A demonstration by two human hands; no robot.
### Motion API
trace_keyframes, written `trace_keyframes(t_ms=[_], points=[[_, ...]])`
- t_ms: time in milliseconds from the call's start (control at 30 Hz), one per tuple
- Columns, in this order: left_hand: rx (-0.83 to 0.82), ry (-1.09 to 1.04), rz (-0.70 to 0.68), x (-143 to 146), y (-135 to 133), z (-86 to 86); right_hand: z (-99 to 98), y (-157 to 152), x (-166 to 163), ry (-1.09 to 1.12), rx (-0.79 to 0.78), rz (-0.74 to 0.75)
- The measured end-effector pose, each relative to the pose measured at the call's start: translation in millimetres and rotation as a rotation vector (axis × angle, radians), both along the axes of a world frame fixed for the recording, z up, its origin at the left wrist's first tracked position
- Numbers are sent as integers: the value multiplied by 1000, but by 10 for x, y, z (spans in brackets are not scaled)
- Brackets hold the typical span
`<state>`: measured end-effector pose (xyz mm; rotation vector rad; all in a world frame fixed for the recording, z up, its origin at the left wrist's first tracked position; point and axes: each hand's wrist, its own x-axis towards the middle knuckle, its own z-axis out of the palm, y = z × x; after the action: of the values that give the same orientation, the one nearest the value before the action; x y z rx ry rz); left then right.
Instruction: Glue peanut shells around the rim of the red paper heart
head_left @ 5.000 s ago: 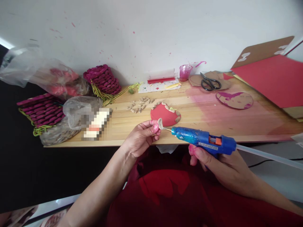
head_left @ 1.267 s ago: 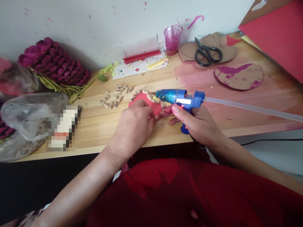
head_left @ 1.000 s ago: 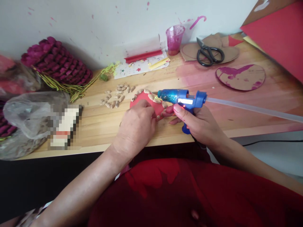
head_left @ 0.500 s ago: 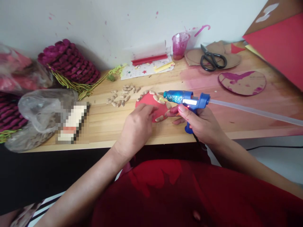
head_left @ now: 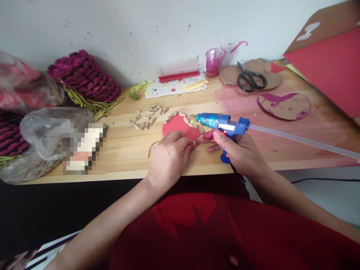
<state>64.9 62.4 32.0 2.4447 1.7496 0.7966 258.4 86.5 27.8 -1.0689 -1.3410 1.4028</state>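
A red paper disc edged with peanut shells lies on the wooden table. My left hand rests on the disc's near edge, fingers curled and pressing on a shell there. My right hand grips a blue glue gun, its red light on and its nozzle pointing left over the disc. A clear glue stick juts out of the gun's back to the right. Loose peanut shells lie just left of the disc.
Magenta woven pieces and plastic bags fill the left. At the back stand a pink cup, paper sheets, black scissors on cardboard cutouts. A paint-stained cardboard disc and red card lie right.
Five seconds ago my left hand held a shell up to the gun's nozzle. Since then that hand has come down onto the disc's near edge, and the gun hovers over the disc.
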Motion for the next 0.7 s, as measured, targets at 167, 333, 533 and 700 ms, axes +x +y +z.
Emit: trace_keyframes(t_ms=[167, 333, 533, 700], points=[[-1, -5, -22, -1, 1, 5, -11, 9, -2, -2, -23, -21], [-9, -16, -30, -19, 4, -6, 9, 14, -9, -8, -17, -20], [-4, -4, -50, -36, 9, -11, -2, 7, -4, -8, -22, -33], [1, 0, -52, -37, 14, -20, -29, -11, -9, 53, -34, -109]])
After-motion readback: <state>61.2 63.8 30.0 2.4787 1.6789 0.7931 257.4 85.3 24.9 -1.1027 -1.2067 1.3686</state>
